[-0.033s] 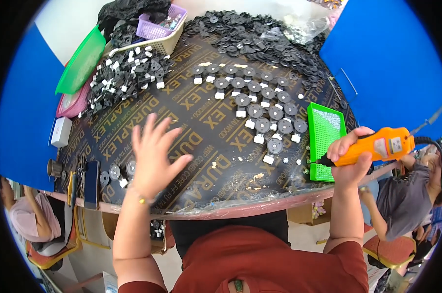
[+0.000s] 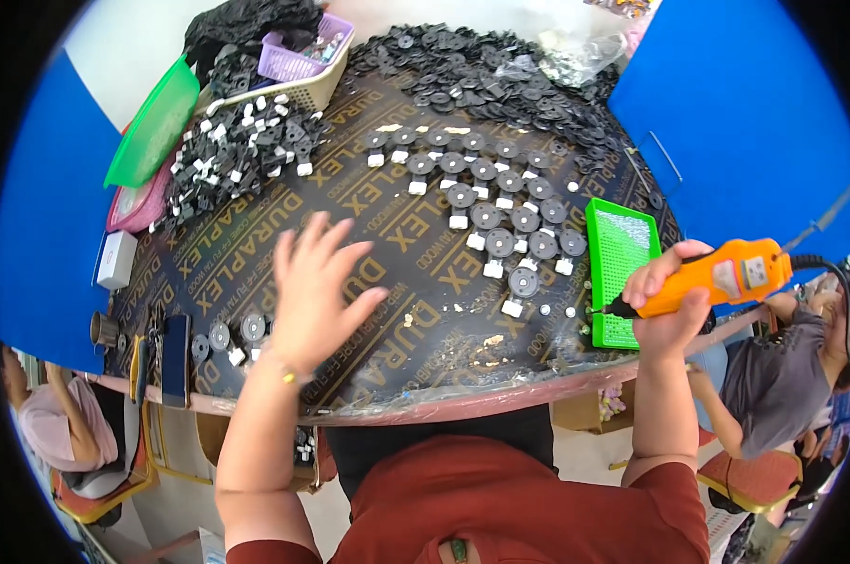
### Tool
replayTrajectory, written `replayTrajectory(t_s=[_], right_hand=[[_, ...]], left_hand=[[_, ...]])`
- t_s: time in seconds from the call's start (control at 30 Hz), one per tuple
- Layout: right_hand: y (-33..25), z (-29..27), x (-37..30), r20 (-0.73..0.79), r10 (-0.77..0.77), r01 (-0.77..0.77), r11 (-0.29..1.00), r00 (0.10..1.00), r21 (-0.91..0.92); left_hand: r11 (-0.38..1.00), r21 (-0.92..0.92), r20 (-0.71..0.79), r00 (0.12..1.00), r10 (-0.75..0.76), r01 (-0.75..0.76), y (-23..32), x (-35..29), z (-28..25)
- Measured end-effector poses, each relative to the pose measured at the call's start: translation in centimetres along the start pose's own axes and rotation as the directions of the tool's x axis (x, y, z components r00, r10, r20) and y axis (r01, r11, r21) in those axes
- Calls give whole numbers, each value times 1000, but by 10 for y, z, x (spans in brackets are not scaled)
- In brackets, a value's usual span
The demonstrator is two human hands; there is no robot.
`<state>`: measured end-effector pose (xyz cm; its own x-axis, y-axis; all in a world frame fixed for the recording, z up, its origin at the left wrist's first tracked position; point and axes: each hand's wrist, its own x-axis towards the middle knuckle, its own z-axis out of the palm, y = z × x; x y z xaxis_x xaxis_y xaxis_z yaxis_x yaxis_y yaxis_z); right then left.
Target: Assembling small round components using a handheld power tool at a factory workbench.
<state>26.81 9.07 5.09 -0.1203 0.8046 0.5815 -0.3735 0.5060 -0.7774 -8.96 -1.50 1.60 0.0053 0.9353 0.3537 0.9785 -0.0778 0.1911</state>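
My left hand [image 2: 318, 299] hovers over the dark table [image 2: 387, 310] with its fingers spread and nothing in them. Just left of its wrist lie a few round black parts [image 2: 220, 336], some with white blocks attached. My right hand [image 2: 667, 299] is wrapped round an orange electric screwdriver [image 2: 721, 279]. Its dark bit points left, above the near-left side of a green perforated tray [image 2: 620, 282] that holds small shiny pieces, likely screws. Left of this tray, several round black parts with white blocks [image 2: 523, 282] are laid out in slanting rows.
Behind are heaps of black discs [image 2: 481, 75] and black-and-white parts [image 2: 241, 146]. A cream basket [image 2: 335, 80], a purple basket [image 2: 288, 64] and a green basin [image 2: 152, 132] stand far left. A phone [image 2: 176, 360] and metal cup [image 2: 103, 329] lie near left. Blue panels [image 2: 744, 122] flank the table; people sit either side.
My left hand has shifted to the right over the table, uncovering more of the round part beside its wrist. My right hand keeps the screwdriver in nearly the same place.
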Motion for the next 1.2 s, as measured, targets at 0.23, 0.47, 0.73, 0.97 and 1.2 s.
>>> replayTrajectory(t_s=[0.23,0.47,0.73,0.97,1.2], right_hand=[[12,-18,23,22,-28,27,998,999,59],[55,-74,80,-120,8,-42,959,993,-281],[97,-90,90,-107,22,-58,939,994,-340],[103,-92,90,-110,5,-42,941,994,-335],[101,-91,88,-130,8,-53,933,992,-355]], left_hand=[[961,-69,-175,952,252,-267,29,118,82],[949,-235,-44,978,205,-210,22,140,107],[941,-337,44,997,60,-42,49,97,51],[905,-420,121,983,139,-76,87,29,25],[886,-462,129,986,107,-35,82,9,52]])
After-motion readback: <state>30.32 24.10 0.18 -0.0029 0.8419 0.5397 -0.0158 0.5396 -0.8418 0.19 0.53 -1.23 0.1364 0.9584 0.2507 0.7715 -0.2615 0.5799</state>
